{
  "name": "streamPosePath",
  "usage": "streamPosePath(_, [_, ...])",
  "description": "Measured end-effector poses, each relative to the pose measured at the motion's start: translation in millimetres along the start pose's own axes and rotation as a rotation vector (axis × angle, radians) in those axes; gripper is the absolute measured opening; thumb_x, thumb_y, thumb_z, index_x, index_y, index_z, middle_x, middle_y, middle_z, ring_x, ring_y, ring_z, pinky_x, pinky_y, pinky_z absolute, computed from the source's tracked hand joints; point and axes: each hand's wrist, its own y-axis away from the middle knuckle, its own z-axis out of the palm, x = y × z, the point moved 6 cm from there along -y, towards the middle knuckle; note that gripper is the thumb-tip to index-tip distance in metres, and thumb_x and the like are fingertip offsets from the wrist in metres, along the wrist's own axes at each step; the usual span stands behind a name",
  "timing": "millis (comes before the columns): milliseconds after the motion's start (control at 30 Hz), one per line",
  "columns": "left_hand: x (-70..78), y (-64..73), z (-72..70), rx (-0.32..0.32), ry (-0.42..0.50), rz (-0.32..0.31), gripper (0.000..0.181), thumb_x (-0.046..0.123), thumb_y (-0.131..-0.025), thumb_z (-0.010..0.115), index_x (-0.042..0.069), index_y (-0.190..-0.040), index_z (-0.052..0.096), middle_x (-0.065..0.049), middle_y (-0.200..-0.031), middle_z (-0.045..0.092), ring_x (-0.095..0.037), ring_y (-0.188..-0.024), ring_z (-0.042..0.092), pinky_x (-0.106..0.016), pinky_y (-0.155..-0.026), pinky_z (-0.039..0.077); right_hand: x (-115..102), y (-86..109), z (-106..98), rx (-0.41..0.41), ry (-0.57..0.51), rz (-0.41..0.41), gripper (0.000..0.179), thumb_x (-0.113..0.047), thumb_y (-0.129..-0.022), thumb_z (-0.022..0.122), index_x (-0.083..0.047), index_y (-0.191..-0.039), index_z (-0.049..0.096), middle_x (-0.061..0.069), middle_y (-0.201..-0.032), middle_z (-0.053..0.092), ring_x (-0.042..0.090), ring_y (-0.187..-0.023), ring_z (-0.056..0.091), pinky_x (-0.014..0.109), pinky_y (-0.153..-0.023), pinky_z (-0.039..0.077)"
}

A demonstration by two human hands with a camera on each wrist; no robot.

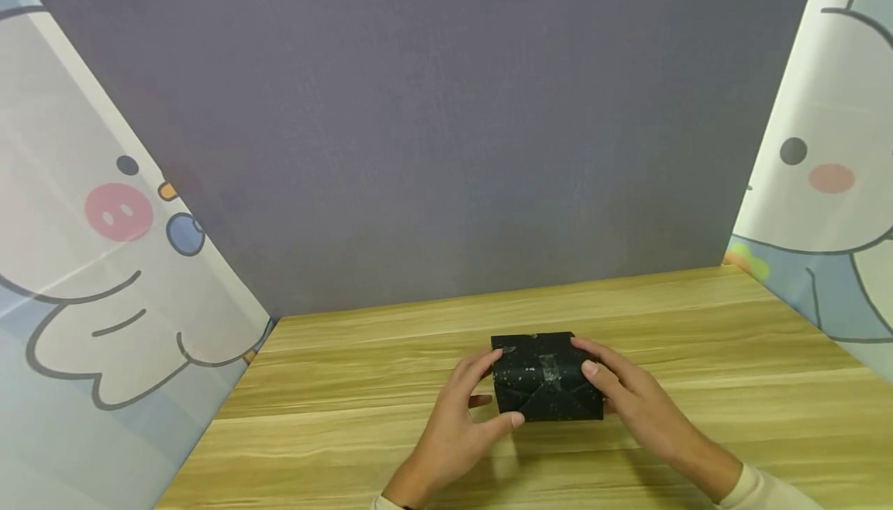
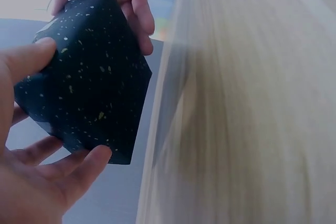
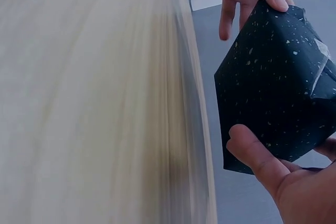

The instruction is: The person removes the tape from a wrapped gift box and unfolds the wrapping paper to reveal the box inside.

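A box-shaped parcel wrapped in black paper with pale specks (image 1: pixel 530 386) is held between both hands. Clear tape (image 1: pixel 550 370) crosses its top where folded flaps meet. My left hand (image 1: pixel 453 429) grips the left end, its thumb at the near lower corner and other fingers curled round the side. At the opposite end my right hand (image 1: pixel 649 405) holds the parcel, with fingertips on the top right edge. In both wrist views the parcel hangs above the table, and its speckled side (image 2: pixel 94 77) faces the left wrist camera. The far side of the parcel is hidden.
The wood-grain table (image 1: pixel 335 417) lies beneath the hands. A plain grey panel (image 1: pixel 432 130) stands along its back edge. Panels with cartoon animals flank it, a pink-nosed figure (image 1: pixel 63 138) at left and a pink-cheeked one (image 1: pixel 823 130) at right.
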Motion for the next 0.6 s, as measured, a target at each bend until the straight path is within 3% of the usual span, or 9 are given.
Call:
streamPosePath(233, [-2.1, 1.2, -1.4, 0.026, 0.010, 0.006, 0.066, 0.021, -0.083, 0.085, 0.027, -0.141, 0.054, -0.004, -0.153, 0.043, -0.028, -0.127, 0.054, -0.039, -0.086, 0.056, 0.7, -0.8, -0.6, 0.002, 0.060, -0.033, 0.044, -0.028, -0.107, 0.050, -0.017, -0.150, 0.047, 0.021, -0.152, 0.042, 0.016, -0.096, 0.062, 0.036, -0.066, 0.057])
streamPosePath(433, [-3.3, 1.1, 0.6, 0.020, 0.023, 0.028, 0.067, 0.002, -0.079, 0.085, 0.021, -0.136, 0.056, -0.010, -0.156, 0.038, -0.027, -0.131, 0.051, -0.032, -0.085, 0.056, 1.4, -0.9, -1.9, -0.003, 0.119, -0.058, 0.046, -0.028, -0.102, 0.061, -0.012, -0.144, 0.055, 0.022, -0.143, 0.052, 0.009, -0.090, 0.069, 0.031, -0.071, 0.056])
streamPosePath(600, [-7.1, 0.0, 5.3, -0.004, 0.030, 0.010, 0.066, -0.002, -0.080, 0.083, 0.019, -0.136, 0.055, -0.011, -0.158, 0.036, -0.026, -0.133, 0.049, -0.027, -0.085, 0.055, 1.5, -0.9, -3.9, 0.014, 0.182, -0.057, 0.044, -0.030, -0.101, 0.063, -0.012, -0.140, 0.059, 0.021, -0.141, 0.055, 0.007, -0.090, 0.069, 0.029, -0.073, 0.054])
